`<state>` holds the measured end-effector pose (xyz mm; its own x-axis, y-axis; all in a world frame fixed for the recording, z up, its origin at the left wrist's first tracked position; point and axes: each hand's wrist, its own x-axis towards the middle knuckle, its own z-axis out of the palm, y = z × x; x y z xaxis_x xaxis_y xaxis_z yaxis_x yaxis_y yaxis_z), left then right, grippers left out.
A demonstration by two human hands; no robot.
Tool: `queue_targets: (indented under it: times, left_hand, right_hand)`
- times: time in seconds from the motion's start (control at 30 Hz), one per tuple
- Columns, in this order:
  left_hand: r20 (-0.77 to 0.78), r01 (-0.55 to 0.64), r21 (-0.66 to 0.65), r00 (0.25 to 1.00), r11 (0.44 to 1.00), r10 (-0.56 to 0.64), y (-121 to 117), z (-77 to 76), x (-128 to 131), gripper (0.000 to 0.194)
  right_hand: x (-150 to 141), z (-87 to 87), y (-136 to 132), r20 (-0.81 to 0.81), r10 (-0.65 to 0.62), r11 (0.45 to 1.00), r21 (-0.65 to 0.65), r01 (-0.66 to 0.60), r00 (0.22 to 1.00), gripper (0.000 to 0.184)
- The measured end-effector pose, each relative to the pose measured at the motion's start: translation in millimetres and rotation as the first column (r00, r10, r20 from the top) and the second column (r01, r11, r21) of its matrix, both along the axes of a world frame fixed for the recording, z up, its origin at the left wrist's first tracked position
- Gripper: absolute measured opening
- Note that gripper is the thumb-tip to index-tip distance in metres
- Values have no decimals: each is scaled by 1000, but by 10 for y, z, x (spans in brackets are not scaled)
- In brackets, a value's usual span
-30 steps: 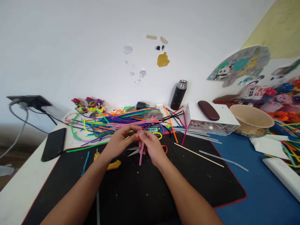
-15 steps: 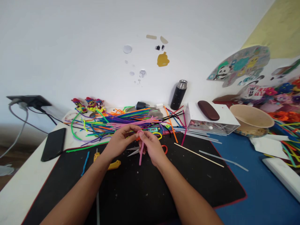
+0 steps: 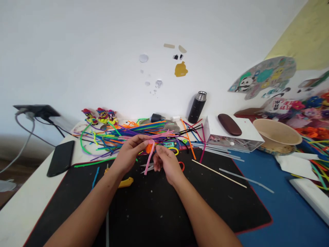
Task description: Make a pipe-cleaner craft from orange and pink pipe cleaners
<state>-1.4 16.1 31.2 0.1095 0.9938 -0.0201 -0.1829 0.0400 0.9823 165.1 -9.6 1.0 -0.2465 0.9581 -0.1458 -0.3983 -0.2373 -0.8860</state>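
Observation:
My left hand point(image 3: 132, 152) pinches a bent pink pipe cleaner point(image 3: 149, 159) between thumb and fingertips, its doubled length hanging down over the black mat. An orange piece point(image 3: 148, 148) shows just behind the pink bend; its kind and what holds it are unclear. My right hand point(image 3: 166, 163) is a little to the right, apart from the strand, with fingers curled in and nothing visible in them. Beneath both hands lie scissors point(image 3: 147, 167), partly covered by the right hand. A yellow tool like a glue gun point(image 3: 125, 182) is partly hidden behind my left forearm.
A heap of coloured pipe cleaners point(image 3: 138, 132) spreads behind my hands. A black bottle point(image 3: 197, 108), a white box point(image 3: 246, 127) and a beige bowl point(image 3: 277, 132) stand to the right. A wooden stick point(image 3: 218, 173) lies on the mat; a phone point(image 3: 61, 158) lies left.
My right hand has let go of the pink pipe cleaner and drawn slightly away. The strand, in my left hand, has shifted left, and the orange piece shows more. The view has tilted slightly.

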Motion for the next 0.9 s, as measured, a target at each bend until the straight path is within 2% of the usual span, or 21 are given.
queue_targets:
  times: [0.17,0.37,0.47,0.67,0.9]
  left_hand:
    - [65,-12,-32,998,999,14,-13,29,49,34]
    - [29,-13,-13,999,1000,13,-11,-1,55,37]
    - [45,39,-45,998,998,-37,0,-2,15,41]
    - [84,220,-106,974,970,-212,35,-40,-91,45]
    - [42,210,-44,977,977,-208,38,-37,-81,44]
  right_hand:
    - [-25,-9,-2,48,30,999,31,-32,998,58]
    - [-20,4,-2,87,-4,998,57,-1,996,53]
    - [-16,16,-3,80,1,999,48,-5,997,52]
    - [-6,14,6,63,1,999,46,-4,998,45]
    - [-7,28,-12,55,0,1000,30,-1,998,44]
